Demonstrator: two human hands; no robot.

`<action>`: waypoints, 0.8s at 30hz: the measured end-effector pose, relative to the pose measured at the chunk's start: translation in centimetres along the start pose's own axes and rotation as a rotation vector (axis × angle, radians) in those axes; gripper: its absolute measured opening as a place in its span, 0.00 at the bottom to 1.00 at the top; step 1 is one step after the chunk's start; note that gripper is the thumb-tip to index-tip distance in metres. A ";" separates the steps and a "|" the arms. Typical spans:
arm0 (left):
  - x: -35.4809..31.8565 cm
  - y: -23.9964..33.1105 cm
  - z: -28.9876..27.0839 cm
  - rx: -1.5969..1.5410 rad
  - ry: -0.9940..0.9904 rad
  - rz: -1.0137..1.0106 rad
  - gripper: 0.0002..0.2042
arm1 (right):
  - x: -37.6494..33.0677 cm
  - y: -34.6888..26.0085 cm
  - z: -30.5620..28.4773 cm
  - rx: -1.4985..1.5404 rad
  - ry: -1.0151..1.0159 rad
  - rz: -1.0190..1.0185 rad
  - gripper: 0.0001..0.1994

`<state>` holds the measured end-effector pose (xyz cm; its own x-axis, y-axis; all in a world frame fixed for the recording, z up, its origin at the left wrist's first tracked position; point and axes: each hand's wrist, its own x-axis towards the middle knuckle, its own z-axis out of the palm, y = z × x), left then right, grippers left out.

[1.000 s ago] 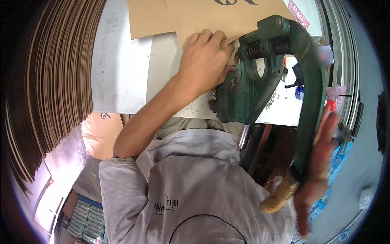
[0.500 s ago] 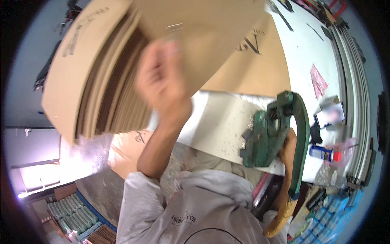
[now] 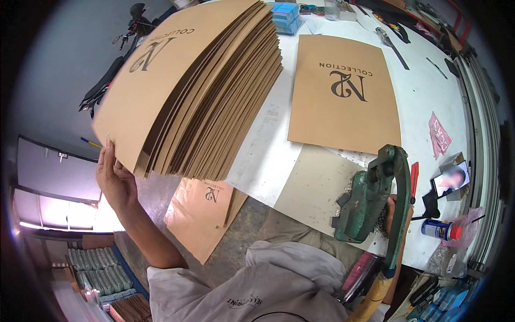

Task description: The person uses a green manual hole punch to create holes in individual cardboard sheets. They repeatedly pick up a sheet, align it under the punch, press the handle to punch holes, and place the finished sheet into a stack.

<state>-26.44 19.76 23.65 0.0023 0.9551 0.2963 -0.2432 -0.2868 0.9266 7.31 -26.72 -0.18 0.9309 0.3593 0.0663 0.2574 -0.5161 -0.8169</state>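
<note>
White table [image 3: 421, 99]: press [image 3: 358, 210] obscures right fingers [image 3: 391, 206], grip unclear; left fingers [image 3: 109, 152] pinch brown sheet [image 3: 126, 121].

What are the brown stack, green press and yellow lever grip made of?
The brown stack looks like matte kraft paper or thin card: plain tan faces, thin layered edges. The green press seems to be painted metal, probably cast, given its thick rounded body and dull sheen. The yellow grip could be wrapped tape or another covering; its uneven surface leaves that open.
</note>
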 end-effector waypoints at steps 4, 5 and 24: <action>1.2 -0.1 -3.8 0.509 0.008 0.169 0.09 | 0.0 -0.5 -0.9 0.209 0.025 0.041 0.02; 0.9 -0.5 -3.8 0.537 0.127 0.347 0.10 | 0.2 -0.6 -0.9 0.214 -0.002 0.051 0.02; -17.6 -24.9 26.4 0.362 -1.199 0.966 0.21 | 2.9 2.6 5.9 0.189 -0.106 -0.129 0.06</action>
<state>5.14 8.12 1.48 0.7664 -0.1517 0.6242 -0.3726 -0.8966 0.2395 9.15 -22.43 -5.45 0.8588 0.4970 0.1245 0.3095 -0.3095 -0.8991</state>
